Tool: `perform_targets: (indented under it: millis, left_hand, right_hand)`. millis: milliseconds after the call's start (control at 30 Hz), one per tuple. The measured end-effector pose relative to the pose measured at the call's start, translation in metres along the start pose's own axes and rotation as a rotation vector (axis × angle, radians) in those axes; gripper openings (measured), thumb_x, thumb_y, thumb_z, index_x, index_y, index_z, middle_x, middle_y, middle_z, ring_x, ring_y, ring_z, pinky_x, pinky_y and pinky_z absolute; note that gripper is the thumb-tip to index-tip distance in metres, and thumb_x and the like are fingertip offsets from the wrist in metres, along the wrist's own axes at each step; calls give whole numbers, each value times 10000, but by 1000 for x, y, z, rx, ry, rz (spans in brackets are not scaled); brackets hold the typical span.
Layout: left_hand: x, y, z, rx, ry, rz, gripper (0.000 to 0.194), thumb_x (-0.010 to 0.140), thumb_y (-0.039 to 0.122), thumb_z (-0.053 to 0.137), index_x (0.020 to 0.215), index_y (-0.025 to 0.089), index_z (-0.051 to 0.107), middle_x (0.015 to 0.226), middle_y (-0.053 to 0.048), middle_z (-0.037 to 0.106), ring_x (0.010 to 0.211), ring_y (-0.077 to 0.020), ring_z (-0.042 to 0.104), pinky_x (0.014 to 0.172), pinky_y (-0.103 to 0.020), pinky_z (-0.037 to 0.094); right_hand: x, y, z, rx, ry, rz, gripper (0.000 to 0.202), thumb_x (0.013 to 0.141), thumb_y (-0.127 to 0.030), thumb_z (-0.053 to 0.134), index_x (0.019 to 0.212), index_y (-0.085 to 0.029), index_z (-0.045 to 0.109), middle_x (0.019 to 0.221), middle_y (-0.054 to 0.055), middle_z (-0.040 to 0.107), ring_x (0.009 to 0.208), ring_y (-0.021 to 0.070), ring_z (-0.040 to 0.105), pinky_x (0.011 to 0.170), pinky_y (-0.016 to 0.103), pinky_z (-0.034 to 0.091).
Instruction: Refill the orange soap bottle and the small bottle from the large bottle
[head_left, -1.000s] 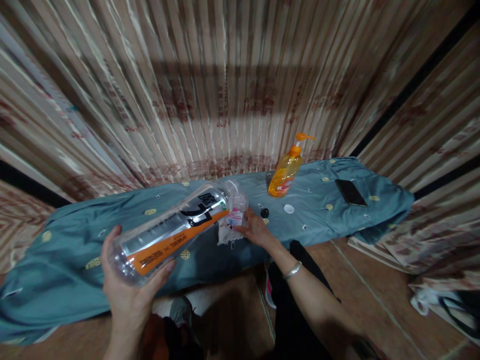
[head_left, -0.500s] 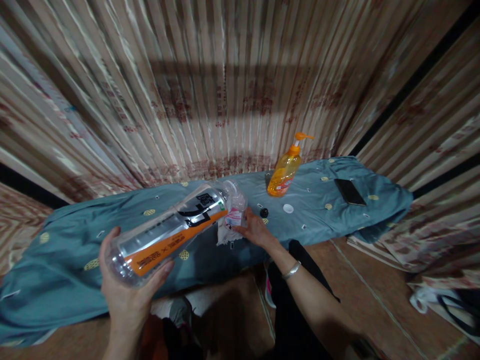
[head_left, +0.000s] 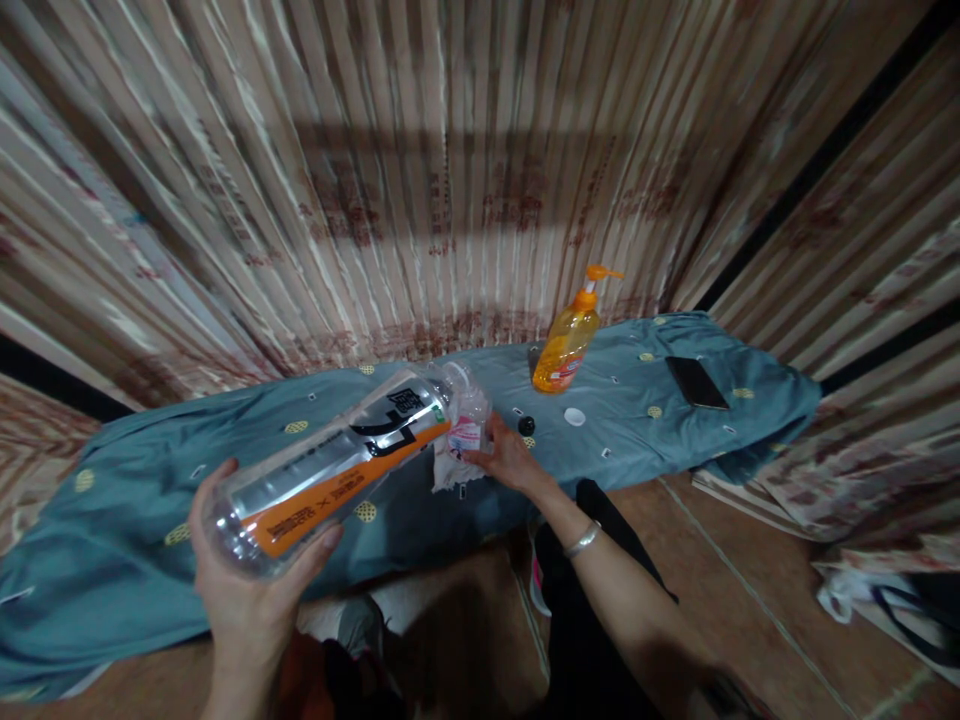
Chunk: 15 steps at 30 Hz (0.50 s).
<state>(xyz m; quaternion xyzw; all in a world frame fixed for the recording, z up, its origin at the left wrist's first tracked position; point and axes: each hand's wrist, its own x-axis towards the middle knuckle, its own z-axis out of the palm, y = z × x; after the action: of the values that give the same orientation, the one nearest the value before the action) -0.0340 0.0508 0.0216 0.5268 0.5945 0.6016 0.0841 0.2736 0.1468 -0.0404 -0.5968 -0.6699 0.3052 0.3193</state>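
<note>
My left hand [head_left: 255, 590] grips the base of a large clear plastic bottle [head_left: 337, 460] with a silver, black and orange label. The bottle is tilted, its neck pointing right and away from me, over a smaller clear bottle [head_left: 466, 430] with a pink and white label. My right hand [head_left: 506, 455] closes around that small bottle's right side. Under the small bottle lies a crumpled white cloth or tissue [head_left: 448, 472]. Just right of it on the green-blue cover are a black cap [head_left: 526, 426] and a white round disc [head_left: 574, 417]. Whether liquid flows between the bottles cannot be made out.
An orange pump bottle [head_left: 566, 345] stands upright behind the caps. Farther right lies a dark phone [head_left: 697, 382]. The patterned cover [head_left: 135, 480] drapes a long, narrow surface before a striped curtain [head_left: 450, 180]. Feet show on the floor below.
Almost nothing differs. The large bottle and my left hand have shifted very slightly left, along with a small sideways move of the whole view.
</note>
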Motion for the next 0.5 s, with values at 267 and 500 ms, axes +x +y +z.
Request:
perform_targets:
  millis: [267,500]
  left_hand:
    - [0,11,-1,14,0,6,1190,406,494,967,1502,278,556,1414,-107,606,1201,-357,626,1073,-551,493]
    - [-1,11,-1,6,-3,21,1213,383,484,973,1502,283,550,1405,-94,601,1238,-366,608,1112,-554,457]
  right_hand:
    - [2,4,0,-34,-16,-14,428,838,-323,820,1155,-204,559,922,7,702,824,215,681,729,296,468]
    - [1,5,0,-33,-18,-31,449,854,-330,812,1198,-198,557,972,45,727,890,250,710,770,326,504]
